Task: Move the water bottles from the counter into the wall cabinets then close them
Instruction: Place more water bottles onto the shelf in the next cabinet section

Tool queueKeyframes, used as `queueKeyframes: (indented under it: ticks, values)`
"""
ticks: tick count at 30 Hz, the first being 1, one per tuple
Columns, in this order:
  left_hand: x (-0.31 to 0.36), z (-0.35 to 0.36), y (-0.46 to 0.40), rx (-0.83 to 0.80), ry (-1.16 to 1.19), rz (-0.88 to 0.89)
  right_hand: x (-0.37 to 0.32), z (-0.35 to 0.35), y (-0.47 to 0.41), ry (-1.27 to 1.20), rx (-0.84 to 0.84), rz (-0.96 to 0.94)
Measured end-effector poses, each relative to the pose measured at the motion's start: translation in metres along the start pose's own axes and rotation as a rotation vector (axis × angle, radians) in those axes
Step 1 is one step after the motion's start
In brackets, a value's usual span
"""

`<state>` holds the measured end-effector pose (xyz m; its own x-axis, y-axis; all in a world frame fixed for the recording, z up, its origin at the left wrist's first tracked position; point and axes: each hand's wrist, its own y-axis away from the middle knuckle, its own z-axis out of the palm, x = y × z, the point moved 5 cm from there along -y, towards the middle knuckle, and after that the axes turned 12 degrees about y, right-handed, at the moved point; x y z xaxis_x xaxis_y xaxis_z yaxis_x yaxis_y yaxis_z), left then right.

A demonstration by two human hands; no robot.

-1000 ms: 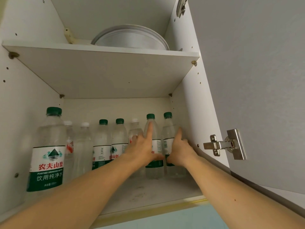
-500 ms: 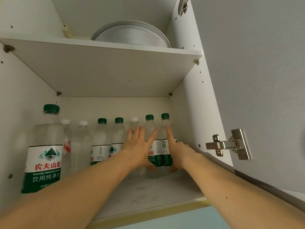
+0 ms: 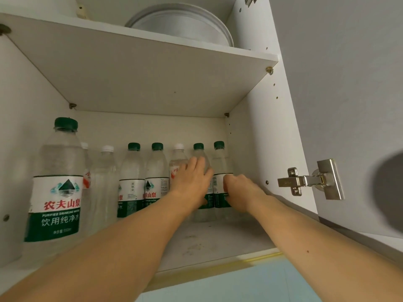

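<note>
Several clear water bottles with green or white caps stand in a row at the back of the open wall cabinet's lower shelf. A bigger green-capped bottle stands near the front left. My left hand wraps over the second bottle from the right, fingers together on its shoulder. My right hand is curled against the label of the rightmost bottle, close to the cabinet's right wall. Both bottles stand upright on the shelf.
The cabinet door hangs open on the right, its metal hinge just right of my right forearm. An upper shelf holds a round metal dish. A pale blue wall shows below the cabinet.
My spread fingers have closed: the left hand's raised fingers now lie over the bottle, and the right hand's pointing finger has curled in. The view moved closer.
</note>
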<state>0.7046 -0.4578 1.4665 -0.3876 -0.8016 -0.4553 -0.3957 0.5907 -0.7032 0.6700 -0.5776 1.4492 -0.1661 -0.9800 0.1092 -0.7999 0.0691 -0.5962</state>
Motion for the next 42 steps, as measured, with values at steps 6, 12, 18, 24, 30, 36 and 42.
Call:
queueKeyframes:
  ticks: [6,12,18,24,30,36,42]
  values:
    - [-0.01,0.013,-0.001,-0.053,-0.023,0.1,0.0,0.013,-0.002,0.029,-0.132,-0.071]
    - [-0.023,0.02,-0.001,-0.081,-0.096,0.122,-0.003,0.017,0.0,0.022,-0.199,-0.122]
    - [-0.02,0.018,0.007,-0.125,-0.076,0.125,-0.005,0.025,0.004,0.048,-0.274,-0.134]
    - [-0.035,-0.024,0.033,-0.167,0.281,0.006,-0.01,0.008,0.01,-0.065,-0.211,-0.112]
    - [-0.06,-0.105,0.09,-0.026,0.445,-0.153,-0.042,-0.055,0.059,-0.412,0.029,-0.137]
    - [-0.063,-0.177,0.187,0.105,0.661,-0.24,-0.08,-0.098,0.144,-0.549,0.234,-0.18]
    - [-0.05,-0.187,0.339,0.082,0.897,-0.343,-0.13,-0.095,0.27,-0.704,0.444,-0.186]
